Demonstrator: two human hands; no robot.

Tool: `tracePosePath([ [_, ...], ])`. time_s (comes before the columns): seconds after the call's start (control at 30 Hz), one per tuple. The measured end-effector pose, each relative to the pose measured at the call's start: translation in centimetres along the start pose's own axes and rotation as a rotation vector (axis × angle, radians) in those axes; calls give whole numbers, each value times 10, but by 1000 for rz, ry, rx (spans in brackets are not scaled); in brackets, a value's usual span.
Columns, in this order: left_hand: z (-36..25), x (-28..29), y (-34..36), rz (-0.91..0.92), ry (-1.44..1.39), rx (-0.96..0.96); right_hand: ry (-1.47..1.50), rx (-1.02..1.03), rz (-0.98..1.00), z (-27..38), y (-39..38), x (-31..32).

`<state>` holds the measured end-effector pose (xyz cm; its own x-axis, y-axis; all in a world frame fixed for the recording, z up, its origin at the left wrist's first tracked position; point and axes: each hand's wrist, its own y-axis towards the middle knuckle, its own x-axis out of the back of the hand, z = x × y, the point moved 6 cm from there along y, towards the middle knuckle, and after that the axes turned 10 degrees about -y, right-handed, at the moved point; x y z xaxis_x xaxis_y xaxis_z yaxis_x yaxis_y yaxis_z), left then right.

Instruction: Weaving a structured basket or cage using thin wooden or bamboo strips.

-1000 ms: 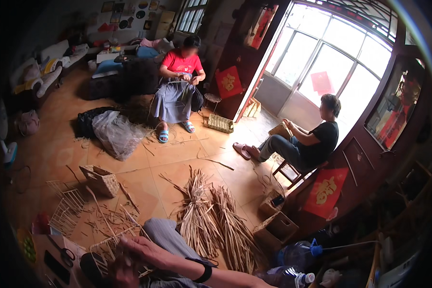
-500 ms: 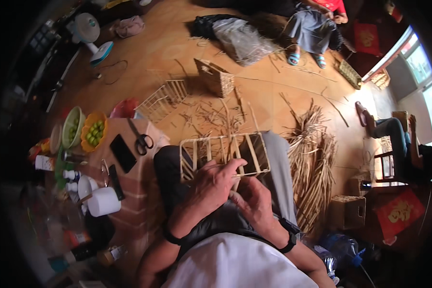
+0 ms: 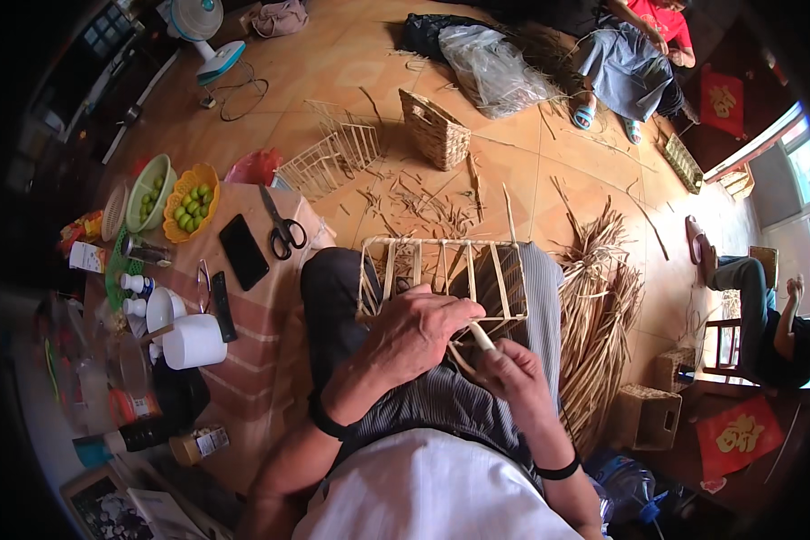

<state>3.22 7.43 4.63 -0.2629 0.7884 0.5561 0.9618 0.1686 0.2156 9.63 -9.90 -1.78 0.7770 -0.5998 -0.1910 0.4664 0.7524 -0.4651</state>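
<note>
A box-shaped basket frame (image 3: 471,270), wound with pale plant strips, rests across my lap with its open sides showing. My left hand (image 3: 405,335) is closed over the frame's near edge, thumb and fingers gripping the rail. In my right hand (image 3: 516,376), thumb and fingers pinch a pale, flat strip of dried stalk (image 3: 482,337) that runs up to the near rail beside my left fingertips. Under my left palm, part of the rail is hidden. One loose strip (image 3: 510,212) sticks up from the frame's far right corner.
At the left stands a table (image 3: 247,310) with scissors (image 3: 282,225), a phone (image 3: 243,255), a bowl of green fruit (image 3: 189,202) and a white cup (image 3: 194,342). Stalk bundles (image 3: 594,315) lie right of my knee. Ahead are a woven basket (image 3: 436,133) and bare frames (image 3: 333,162). Two people sit nearby.
My right hand has drawn away rightward and down from the left, and the strip now shows stretched between them. My left hand keeps hold of the rail. The whole view has shifted slightly.
</note>
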Motion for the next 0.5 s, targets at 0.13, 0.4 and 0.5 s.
tracePosePath([
  [0.13,-5,1,-1,-46,65,-121,366,60,171,28,1,20],
  [0.4,-17,-8,-12,-163,241,-230,762,209,150,108,47,72],
  [0.5,-20,-11,-12,-161,336,-224,517,282,-4,101,82,66],
])
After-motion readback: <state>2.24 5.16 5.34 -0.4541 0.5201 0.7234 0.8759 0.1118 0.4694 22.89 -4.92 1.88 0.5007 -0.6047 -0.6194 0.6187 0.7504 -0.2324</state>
